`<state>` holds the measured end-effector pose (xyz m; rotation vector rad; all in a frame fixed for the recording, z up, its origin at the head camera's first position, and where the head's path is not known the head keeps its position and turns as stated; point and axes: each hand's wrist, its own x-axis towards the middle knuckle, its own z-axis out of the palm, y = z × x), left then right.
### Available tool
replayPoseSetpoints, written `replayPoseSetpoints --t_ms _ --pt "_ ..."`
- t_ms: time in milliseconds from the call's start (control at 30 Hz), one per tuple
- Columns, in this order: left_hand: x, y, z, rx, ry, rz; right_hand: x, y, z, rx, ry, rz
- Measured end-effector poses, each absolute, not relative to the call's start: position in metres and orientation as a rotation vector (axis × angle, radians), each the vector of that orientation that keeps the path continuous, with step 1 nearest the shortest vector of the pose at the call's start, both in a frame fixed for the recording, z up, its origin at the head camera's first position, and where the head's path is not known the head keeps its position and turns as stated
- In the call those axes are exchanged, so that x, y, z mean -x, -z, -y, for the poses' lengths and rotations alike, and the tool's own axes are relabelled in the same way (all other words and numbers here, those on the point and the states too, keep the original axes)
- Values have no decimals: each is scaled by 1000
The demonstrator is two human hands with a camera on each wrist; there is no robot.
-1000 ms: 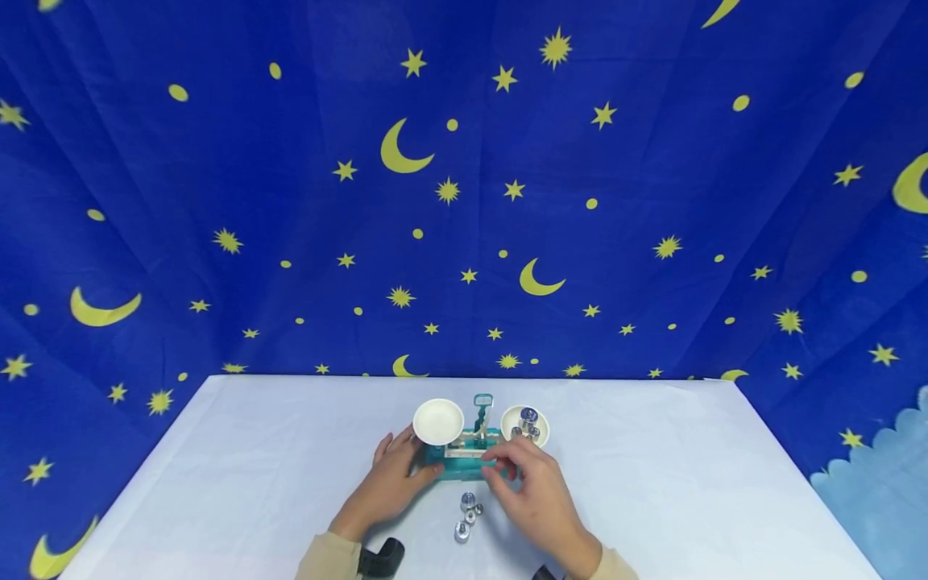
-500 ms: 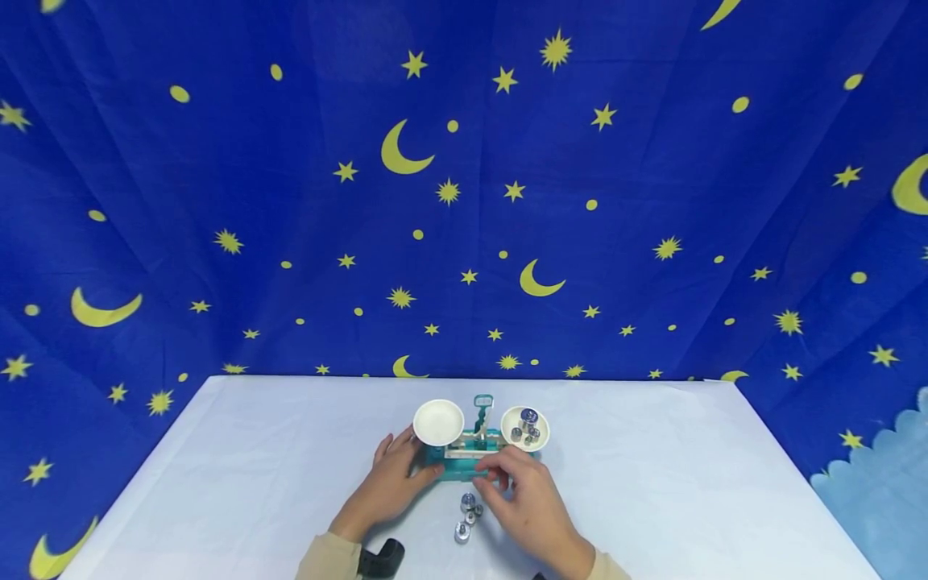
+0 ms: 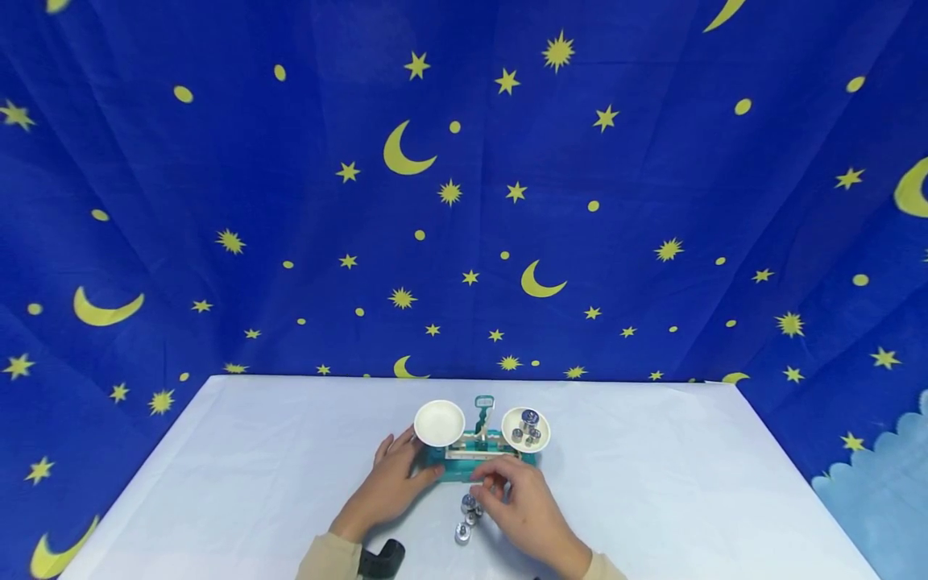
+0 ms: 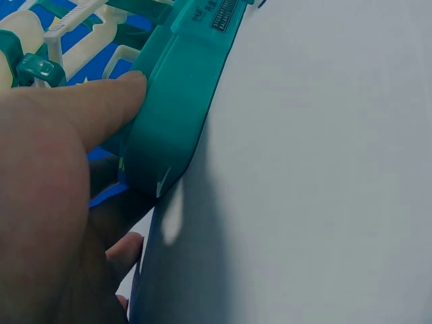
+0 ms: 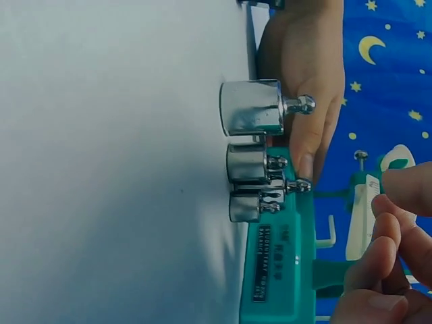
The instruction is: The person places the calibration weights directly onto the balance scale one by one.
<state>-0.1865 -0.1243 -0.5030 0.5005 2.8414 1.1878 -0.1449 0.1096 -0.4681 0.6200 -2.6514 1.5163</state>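
Observation:
A green balance scale [image 3: 458, 470] with two white pans stands on the white table. My left hand [image 3: 391, 483] grips the left end of its base, thumb [image 4: 125, 94] on top and fingers behind. The left pan [image 3: 439, 424] holds nothing. On the right pan [image 3: 511, 419] several metal weights [image 3: 530, 419] stand together. My right hand [image 3: 525, 503] hovers in front of the base, fingers loosely bent, nothing visible between them. Just below its fingertips a cluster of several silver knobbed weights [image 3: 462, 532] stands upright on the table, the largest [image 5: 251, 108] nearest the person.
The white table [image 3: 689, 483] extends to both sides of the scale. Behind it hangs a blue cloth [image 3: 290, 201] with yellow moons and stars. A light blue scalloped cloth [image 3: 880, 475] shows at the right edge.
My right hand has drawn back from beside the right pan, toward the person and slightly left, to the loose weights. My left hand has stayed on the base.

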Motion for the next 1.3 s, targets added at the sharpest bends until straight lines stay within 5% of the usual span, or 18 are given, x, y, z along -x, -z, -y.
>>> replayPoseSetpoints --t_ms 1300 --pt "186 502 124 -498 -1209 -2830 152 483 -109 -630 -1719 2816"
